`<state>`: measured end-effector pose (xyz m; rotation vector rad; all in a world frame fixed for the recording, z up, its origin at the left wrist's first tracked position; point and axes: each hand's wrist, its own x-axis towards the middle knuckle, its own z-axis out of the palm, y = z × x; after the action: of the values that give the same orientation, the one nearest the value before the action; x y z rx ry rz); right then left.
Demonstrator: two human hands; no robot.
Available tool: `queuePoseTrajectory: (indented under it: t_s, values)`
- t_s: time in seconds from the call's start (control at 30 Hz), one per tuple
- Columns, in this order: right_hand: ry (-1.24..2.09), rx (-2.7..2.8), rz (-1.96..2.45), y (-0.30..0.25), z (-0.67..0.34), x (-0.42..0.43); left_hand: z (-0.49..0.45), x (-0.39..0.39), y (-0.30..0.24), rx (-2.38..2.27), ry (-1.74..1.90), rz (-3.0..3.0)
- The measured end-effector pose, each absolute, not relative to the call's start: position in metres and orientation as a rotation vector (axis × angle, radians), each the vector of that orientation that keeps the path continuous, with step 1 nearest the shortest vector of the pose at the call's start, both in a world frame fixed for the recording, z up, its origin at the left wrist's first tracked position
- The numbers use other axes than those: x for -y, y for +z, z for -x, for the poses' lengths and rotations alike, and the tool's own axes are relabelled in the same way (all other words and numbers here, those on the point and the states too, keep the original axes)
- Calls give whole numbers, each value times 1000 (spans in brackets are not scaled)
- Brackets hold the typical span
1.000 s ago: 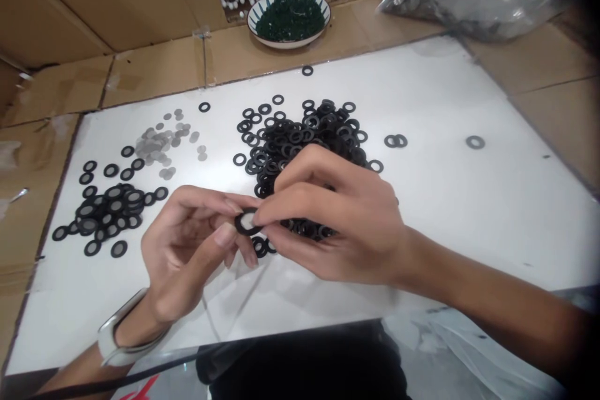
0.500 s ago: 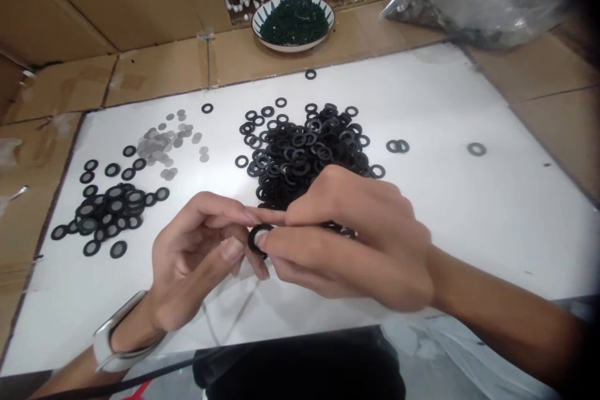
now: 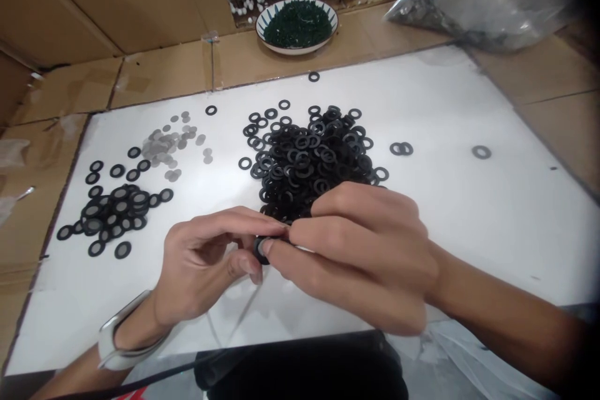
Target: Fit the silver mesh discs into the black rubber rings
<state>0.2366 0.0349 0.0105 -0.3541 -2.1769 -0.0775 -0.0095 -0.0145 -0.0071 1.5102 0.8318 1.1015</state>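
Both my hands meet in front of a heap of black ring washers [image 3: 304, 159]. Between their fingertips is one black ring washer [image 3: 260, 251] with a grey disc in its middle. My left hand [image 3: 210, 262] is closed on it from the left, and my right hand [image 3: 356, 250] presses the thumb against its face. Part of the washer is hidden behind the fingers. To the left lie a loose pile of thin grey mesh discs [image 3: 164, 147] and a pile of black washers fitted with grey discs [image 3: 112, 215].
The white board [image 3: 469, 219] carries a few stray rings on the right. Behind it stand a plate [image 3: 263, 37] of dark green bits and a clear plastic bag [image 3: 501, 6] of small pieces. Cardboard walls [image 3: 117, 0] enclose the back and left.
My right hand has tilted and its fingers have shifted on the washer. The washer has turned and sits slightly lower. The view has moved a little; the piles look the same.
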Motion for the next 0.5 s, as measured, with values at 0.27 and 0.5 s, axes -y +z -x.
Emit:
queuePoseTrajectory:
  t_s: [0.27,0.5]
  values:
    - [9,2110,406,3,-231,-37,11,15,-9,-939,1153,-1844]
    - [-5,2109,468,9,-230,-31,23,19,-18,-1190,1387,-2337]
